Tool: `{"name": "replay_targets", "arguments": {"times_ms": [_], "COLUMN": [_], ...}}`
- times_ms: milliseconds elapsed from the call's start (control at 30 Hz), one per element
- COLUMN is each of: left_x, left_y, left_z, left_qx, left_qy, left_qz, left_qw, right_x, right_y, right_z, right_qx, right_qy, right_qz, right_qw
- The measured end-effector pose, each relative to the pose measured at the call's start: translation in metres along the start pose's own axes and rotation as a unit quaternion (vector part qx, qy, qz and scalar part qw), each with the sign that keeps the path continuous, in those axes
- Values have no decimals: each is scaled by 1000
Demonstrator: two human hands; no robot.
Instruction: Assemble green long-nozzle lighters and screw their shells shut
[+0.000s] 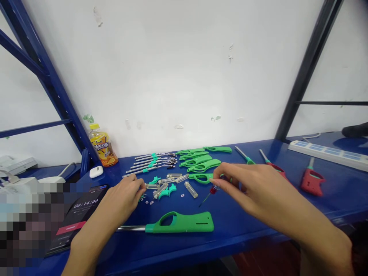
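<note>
My right hand (244,184) grips a small screwdriver (213,189) with a red handle, its thin tip pointing down and left above the table. At the left, my left hand (129,191) has its fingers pinched together low over the teal trigger pieces and tiny white bits; what it holds, if anything, is hidden. A green lighter (184,222) with a metal nozzle lies whole in front of both hands. Between the hands are clear fuel tanks (190,189) and teal triggers (163,193). Behind them lie several green casing halves (204,166) and metal nozzle rods with wires (149,167).
A phone (83,211) showing a timer lies at the left, with a white earbud case (96,171) and a drink bottle (102,147) behind it. On the right are red lighters (312,181) and a white power strip (330,153). A wall closes the back.
</note>
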State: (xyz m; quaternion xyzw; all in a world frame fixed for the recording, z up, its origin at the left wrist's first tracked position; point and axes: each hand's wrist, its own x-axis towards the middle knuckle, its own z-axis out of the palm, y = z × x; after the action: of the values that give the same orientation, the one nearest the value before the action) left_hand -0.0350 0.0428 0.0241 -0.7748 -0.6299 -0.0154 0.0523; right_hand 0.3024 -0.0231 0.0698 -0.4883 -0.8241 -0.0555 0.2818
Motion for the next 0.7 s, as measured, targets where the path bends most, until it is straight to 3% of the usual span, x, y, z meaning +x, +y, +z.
{"name": "replay_targets", "arguments": {"times_ms": [700], "left_x": [-1], "left_y": [13], "left_z": [0], "left_qx": [14], "left_qy": [-36], "left_qz": [15], "left_qw": [999], "right_x": [2], "right_y": [-3], "right_z": [2], "right_qx": [18], "right_qy": [-21], "right_qz": [-16], "right_qw": [999]}}
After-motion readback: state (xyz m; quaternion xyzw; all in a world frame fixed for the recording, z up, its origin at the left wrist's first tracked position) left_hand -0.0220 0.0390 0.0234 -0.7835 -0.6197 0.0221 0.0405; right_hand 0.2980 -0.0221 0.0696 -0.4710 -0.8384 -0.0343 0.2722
